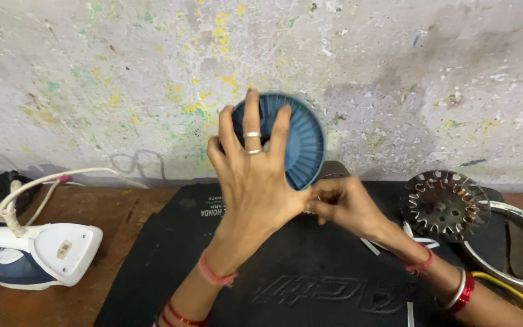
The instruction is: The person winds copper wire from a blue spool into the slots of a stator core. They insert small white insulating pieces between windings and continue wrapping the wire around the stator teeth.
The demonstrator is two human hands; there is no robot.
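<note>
Here, hands (292,197) on blue disc (298,139)

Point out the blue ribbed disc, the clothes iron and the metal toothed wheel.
blue ribbed disc (305,145): head view, on its ribbed face right of the left hand's fingers.
clothes iron (43,254): head view, on its white body.
metal toothed wheel (444,204): head view, on its centre plate.

Left hand (252,175) is spread over a blue ribbed disc (301,145), right hand (343,204) pinching just below it. White clothes iron (37,254) sits well left of the disc, metal stator (444,204) right.
</note>
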